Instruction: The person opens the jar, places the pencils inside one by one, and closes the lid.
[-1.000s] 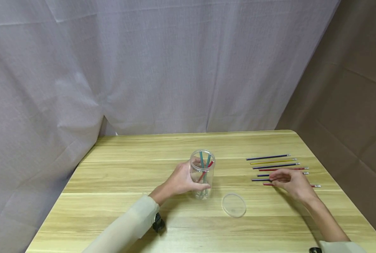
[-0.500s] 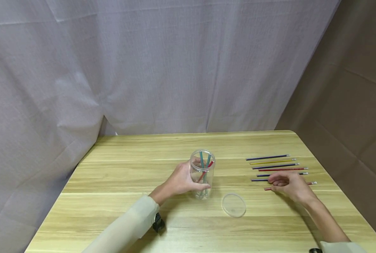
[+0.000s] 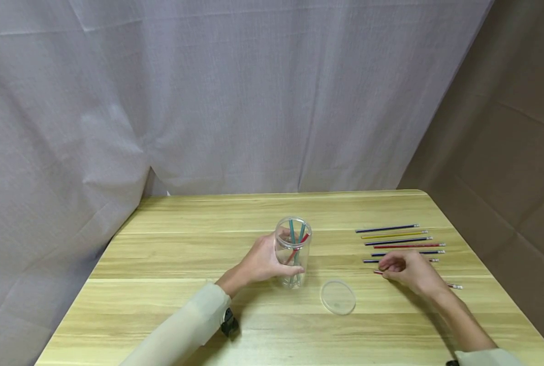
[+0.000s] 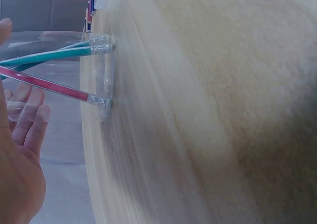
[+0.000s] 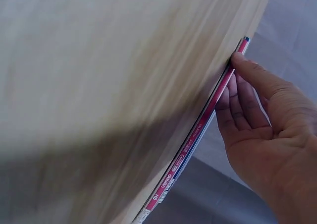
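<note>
My left hand (image 3: 263, 259) grips a clear plastic jar (image 3: 305, 264) from its left side, thumb in front and fingers behind. Inside lean two teal pencils (image 4: 59, 54) and a red pencil (image 4: 54, 86), their eraser ends down at the jar's bottom. On the right, my right hand (image 3: 413, 272) pinches another red pencil (image 5: 198, 125) near one end between thumb and fingers; the palm hides its middle in the head view. Just beyond that hand lies a row of pencils, with a dark blue pencil (image 3: 371, 261) the nearest to it.
A round clear lid (image 3: 338, 297) lies flat between the jar and my right hand. Farther back in the row are a yellow pencil (image 3: 392, 235), a red pencil (image 3: 404, 247) and several dark blue ones. A grey curtain (image 3: 235, 101) hangs behind the wooden table (image 3: 185, 218).
My right hand has drawn the red pencil toward the near side, away from the row, and shifted slightly left. The left hand and jar have stayed put.
</note>
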The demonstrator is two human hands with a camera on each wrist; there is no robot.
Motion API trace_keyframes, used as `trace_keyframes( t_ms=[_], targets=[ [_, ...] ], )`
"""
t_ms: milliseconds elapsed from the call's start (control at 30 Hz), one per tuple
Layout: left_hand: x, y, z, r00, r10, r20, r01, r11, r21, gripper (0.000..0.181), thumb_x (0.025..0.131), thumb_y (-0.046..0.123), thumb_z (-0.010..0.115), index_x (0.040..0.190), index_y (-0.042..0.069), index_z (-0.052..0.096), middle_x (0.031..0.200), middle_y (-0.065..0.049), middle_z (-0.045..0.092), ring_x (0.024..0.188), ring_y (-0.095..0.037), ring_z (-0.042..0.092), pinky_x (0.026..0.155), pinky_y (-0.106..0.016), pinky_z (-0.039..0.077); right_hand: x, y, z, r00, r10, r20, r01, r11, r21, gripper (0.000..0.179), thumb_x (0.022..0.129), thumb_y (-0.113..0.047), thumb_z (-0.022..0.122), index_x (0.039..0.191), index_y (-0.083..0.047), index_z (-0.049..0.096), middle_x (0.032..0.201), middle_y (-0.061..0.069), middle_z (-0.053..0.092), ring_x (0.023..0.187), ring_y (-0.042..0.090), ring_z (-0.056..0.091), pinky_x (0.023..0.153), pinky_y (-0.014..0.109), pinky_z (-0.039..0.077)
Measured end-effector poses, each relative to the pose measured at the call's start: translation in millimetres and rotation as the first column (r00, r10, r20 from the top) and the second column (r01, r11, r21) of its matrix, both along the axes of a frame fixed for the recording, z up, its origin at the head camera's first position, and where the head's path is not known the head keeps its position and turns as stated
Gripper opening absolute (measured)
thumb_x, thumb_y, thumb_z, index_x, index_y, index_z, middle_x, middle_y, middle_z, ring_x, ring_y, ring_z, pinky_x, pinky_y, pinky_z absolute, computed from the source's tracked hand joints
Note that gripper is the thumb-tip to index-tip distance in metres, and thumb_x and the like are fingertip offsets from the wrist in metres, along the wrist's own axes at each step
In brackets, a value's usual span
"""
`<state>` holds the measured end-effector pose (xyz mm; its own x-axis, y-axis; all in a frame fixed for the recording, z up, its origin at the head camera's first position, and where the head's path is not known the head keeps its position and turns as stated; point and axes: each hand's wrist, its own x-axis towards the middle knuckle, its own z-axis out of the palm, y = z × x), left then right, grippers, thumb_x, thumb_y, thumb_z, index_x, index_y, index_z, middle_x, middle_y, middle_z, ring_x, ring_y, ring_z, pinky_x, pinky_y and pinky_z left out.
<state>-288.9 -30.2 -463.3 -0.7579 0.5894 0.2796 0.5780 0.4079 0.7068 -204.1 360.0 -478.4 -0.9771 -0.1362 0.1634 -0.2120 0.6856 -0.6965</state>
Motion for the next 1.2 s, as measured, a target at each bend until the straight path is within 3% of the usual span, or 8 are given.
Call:
trace_keyframes(
  t_ms=[433,700,967,1200],
  targets=[
    [0.7,0.0,1.3,1.000,-0.003,-0.012,0.003,1.000,0.004,0.084,0.073,0.045,0.097,0.139,0.012,0.056,0.125,-0.001,0.075,0.116,-0.021,0.070,0.102,-0.041,0.055,-2.7,-11.1,-0.2,0.999,0.008,-0.045,-0.005,0.999,0.050,0.020,0.080,0.005,0.087,0.091,-0.008,0.078,0.083,-0.002,0.074,0.073,0.007,0.066,0.067,0.023,0.057],
    [1.2,-0.5,1.0,1.000,-0.008,-0.007,0.008,1.000,-0.001,0.084,0.074,0.047,0.096,0.139,0.013,0.056,0.126,0.000,0.074,0.117,-0.021,0.069,0.104,-0.042,0.054,-3.9,-14.6,-0.7,1.000,-0.026,-0.014,0.027,0.999,0.047,0.017,0.082,0.000,0.088,0.093,-0.009,0.078,0.084,-0.002,0.074,0.074,0.008,0.067,0.067,0.023,0.058],
    [1.3,0.2,0.1,1.000,-0.010,-0.017,0.010,1.000,0.009,0.081,0.074,0.046,0.097,0.137,0.014,0.057,0.124,0.002,0.075,0.116,-0.017,0.069,0.104,-0.040,0.054,-3.4,-17.8,1.8,0.997,-0.007,-0.081,0.004,0.999,-0.041,0.018,0.082,0.003,0.088,0.096,-0.004,0.078,0.088,0.004,0.077,0.076,0.008,0.071,0.070,0.022,0.059],
    [0.8,0.0,0.2,1.000,-0.013,-0.021,0.013,1.000,0.013,0.082,0.074,0.045,0.097,0.138,0.013,0.057,0.124,0.001,0.075,0.116,-0.018,0.069,0.103,-0.041,0.054,-5.0,-24.8,12.4,0.997,0.016,-0.070,-0.027,0.987,-0.159,0.019,0.087,0.005,0.083,0.104,0.003,0.076,0.095,0.011,0.079,0.083,0.011,0.074,0.072,0.023,0.061]
  ],
)
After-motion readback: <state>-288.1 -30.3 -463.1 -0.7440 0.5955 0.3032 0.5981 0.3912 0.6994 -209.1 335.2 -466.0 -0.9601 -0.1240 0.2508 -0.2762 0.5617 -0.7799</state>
